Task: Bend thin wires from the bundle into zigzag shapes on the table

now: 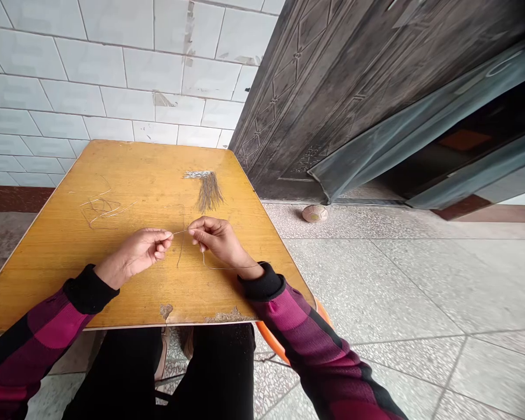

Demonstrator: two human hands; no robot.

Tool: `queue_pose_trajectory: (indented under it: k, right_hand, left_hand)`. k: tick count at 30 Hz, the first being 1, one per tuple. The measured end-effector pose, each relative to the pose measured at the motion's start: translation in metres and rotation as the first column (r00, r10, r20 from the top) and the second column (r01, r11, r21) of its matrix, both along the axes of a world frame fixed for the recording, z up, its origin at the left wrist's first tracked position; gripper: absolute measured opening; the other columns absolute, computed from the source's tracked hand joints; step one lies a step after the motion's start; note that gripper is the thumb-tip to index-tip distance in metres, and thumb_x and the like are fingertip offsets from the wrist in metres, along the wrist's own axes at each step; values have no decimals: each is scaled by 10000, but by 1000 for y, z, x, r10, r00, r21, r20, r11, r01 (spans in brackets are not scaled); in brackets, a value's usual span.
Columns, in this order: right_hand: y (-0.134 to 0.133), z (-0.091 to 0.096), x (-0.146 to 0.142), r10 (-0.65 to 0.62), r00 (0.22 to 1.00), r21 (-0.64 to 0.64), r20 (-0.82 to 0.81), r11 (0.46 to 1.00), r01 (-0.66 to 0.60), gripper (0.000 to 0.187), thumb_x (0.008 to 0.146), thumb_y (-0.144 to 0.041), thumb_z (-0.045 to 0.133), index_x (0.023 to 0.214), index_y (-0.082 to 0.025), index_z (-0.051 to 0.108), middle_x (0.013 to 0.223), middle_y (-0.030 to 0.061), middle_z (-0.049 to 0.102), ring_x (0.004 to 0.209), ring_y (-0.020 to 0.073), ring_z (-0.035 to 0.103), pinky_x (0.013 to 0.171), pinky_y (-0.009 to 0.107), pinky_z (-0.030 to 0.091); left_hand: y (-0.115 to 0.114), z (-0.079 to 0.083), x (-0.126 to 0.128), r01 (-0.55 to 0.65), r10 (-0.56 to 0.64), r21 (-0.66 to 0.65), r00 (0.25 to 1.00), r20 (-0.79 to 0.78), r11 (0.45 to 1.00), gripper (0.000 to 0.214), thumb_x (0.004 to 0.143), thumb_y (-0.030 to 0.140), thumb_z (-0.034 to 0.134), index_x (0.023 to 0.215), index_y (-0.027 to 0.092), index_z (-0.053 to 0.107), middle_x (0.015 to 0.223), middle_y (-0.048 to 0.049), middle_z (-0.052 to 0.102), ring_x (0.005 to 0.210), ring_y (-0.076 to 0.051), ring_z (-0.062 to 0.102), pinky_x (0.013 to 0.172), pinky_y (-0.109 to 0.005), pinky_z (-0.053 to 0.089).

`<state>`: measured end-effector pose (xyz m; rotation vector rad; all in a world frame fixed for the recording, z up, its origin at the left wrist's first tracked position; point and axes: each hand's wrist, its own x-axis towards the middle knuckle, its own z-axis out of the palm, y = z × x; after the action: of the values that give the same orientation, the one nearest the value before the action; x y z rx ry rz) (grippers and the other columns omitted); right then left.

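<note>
Above the middle of the wooden table, my left hand [142, 251] pinches one end of a thin wire or thread [180, 232] between thumb and forefinger. My right hand [216, 238] pinches the same strand a short way to the right, so a short length runs between the two hands. From the right hand the strand loops down and trails along toward the right cuff. A dark thin strand [180, 254] hangs or lies between the hands; I cannot tell whether it is joined to the held one.
On the orange-brown table [70, 291], several loose strands [102, 211] lie at the left. A bundle of dark strands [210, 192] with pale ends lies at the back right. A tiled wall stands behind. A ball [315, 213] rests on the floor by the dark door [289, 116].
</note>
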<state>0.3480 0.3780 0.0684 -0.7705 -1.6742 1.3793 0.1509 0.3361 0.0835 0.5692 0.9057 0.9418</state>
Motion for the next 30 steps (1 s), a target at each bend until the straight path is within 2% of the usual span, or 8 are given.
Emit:
queue_pose_trajectory:
  k: [7,10,13,16,21,25,28,30]
  right_hand:
    - [6,1,4,70,997,-207,-29,975,-75,324,690,-365,775,861,-141,616,600,-31,638,423,39,507,407,151,383]
    - [8,2,6,123,992,-277,-41,952,-129,379,658,-361,801,887,-136,599,594,-30,649,418,40,521,401,144,385]
    - [6,6,7,189,981,-281,-31,941,-190,455,641,-339,818,952,-141,551,574,-43,651,399,48,518,406,152,413]
    - [3,11,6,284,959,-286,-14,918,-276,528,639,-315,825,1017,-145,498,573,-46,657,400,56,525,414,157,434]
    - [-3,10,1,411,911,-339,-9,856,-390,575,667,-300,811,1100,-133,472,589,-34,666,397,59,525,403,154,429]
    - [-8,4,-3,451,892,-350,-30,831,-432,575,680,-294,803,1139,-129,499,614,-31,663,468,78,574,433,162,443]
    - [-6,1,-4,390,920,-333,-36,863,-379,548,688,-334,793,1123,-136,526,617,-30,660,446,68,547,428,164,421]
    - [1,0,-2,218,974,-312,-52,924,-224,475,699,-393,771,1045,-144,562,634,-21,662,429,58,521,408,160,383]
  left_hand:
    - [3,-5,-5,-4,6,80,1000,-23,997,128,723,117,633,603,102,591,559,-3,527,438,-42,433,404,-146,332]
    - [3,-2,-14,157,-142,155,985,-103,975,108,720,165,659,635,104,630,606,-31,583,498,-73,504,470,-178,388]
    - [6,3,-30,386,-347,206,916,-200,899,138,711,197,682,801,95,710,777,-104,671,694,-148,613,634,-238,461]
    - [11,8,-42,484,-432,241,869,-240,841,231,705,232,685,887,96,728,873,-143,686,792,-201,629,707,-291,465]
    - [10,6,-27,452,-370,254,875,-312,855,242,779,333,627,827,117,724,805,-115,671,685,-149,578,621,-251,430]
    - [0,4,-2,512,-396,247,827,-399,823,228,771,303,620,651,116,668,615,-44,575,483,-65,380,447,-198,262]
    - [-2,3,2,463,-374,201,854,-362,863,202,750,280,626,633,116,624,561,-12,519,427,-37,282,410,-192,167]
    - [0,3,-2,363,-284,211,901,-327,908,194,735,272,630,626,113,606,563,-15,524,411,-28,271,395,-185,147]
